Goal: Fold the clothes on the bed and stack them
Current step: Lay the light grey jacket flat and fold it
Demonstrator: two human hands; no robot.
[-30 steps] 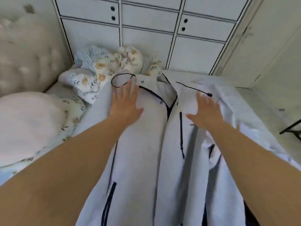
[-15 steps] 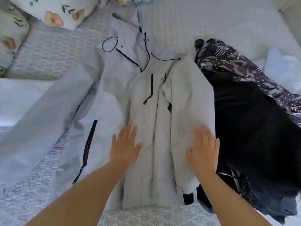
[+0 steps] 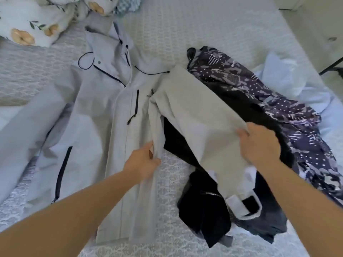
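At the far left, floral pillows (image 3: 27, 25) are sitting at the head of the bed (image 3: 204, 30), and the pale grey jacket (image 3: 96, 112) is lying front-up on the patterned cover, its hood pointing toward the pillows and its one sleeve (image 3: 24, 127) spreading out flat to the left. A dark pocket zip (image 3: 62, 171) is showing low on that side, and a short chest zip (image 3: 135, 108) is running down near the middle. My left hand (image 3: 143, 162) is pinching the jacket's front edge just right of the centre, thumb and fingers curling around a fold of the fabric. The other sleeve (image 3: 202, 130) is crossing diagonally from the shoulder down to the right, lifting off the bed, and my right hand (image 3: 259, 143) is gripping it along its far edge, fingers curling over the cloth. Its cuff (image 3: 241, 206) is hanging below, resting on a dark garment (image 3: 202, 216) that is lying under the sleeve. Further right, a navy patterned garment (image 3: 278, 101) is lying crumpled beside the dark one, and a light blue cloth (image 3: 289, 80) is lying at the bed's right edge.
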